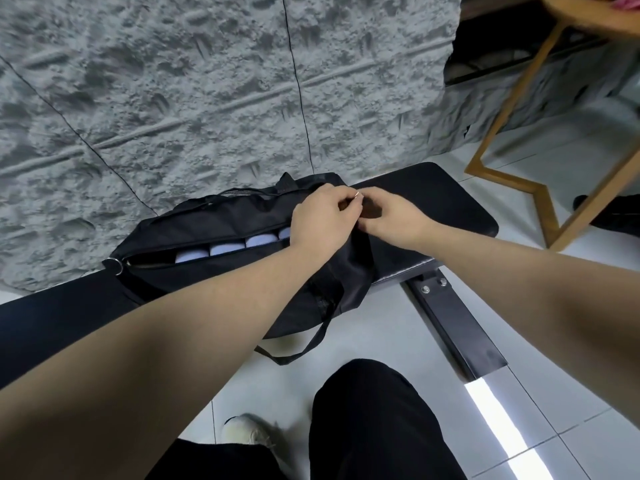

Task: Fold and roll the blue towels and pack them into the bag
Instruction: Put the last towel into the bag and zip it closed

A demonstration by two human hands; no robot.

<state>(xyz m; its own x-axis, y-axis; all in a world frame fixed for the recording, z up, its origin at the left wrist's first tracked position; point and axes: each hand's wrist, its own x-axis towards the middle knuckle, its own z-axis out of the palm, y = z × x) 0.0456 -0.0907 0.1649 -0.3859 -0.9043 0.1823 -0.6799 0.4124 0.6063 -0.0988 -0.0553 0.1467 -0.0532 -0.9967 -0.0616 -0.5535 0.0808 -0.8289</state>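
Metal ring: a small silver ring (117, 265) hangs at the left end of the bag, just at the start of the zip opening.
Bag: a long black fabric bag (221, 220) lies along a black padded bench (446, 199), in front of a rough grey wall (173, 81).
Towels: four rolled pale-blue towels (227, 248) lie side by side inside the bag and show through the open slit; the rightmost one is partly hidden by the left hand.
Left hand: the left hand (320, 220) rests on the bag at the right end of the slit, fingers curled and pinching something small; I cannot tell whether it is the zip pull or only the fabric.
Right hand: the right hand (391, 216) meets the left one, fingers curled on the bag's fabric.
Step in hand: the packing looks finished, and closing the bag seems to be the work now.
Next move: probably to draw the zip along the slit toward the ring while the other hand keeps the fabric tight.
In the way: the towel tops sit close to the slit edges and could catch the zip; a loose black strap (308, 344) hangs over the bench edge.
Around: white tiled floor (571, 161), a wooden stool frame (512, 147) to the right.
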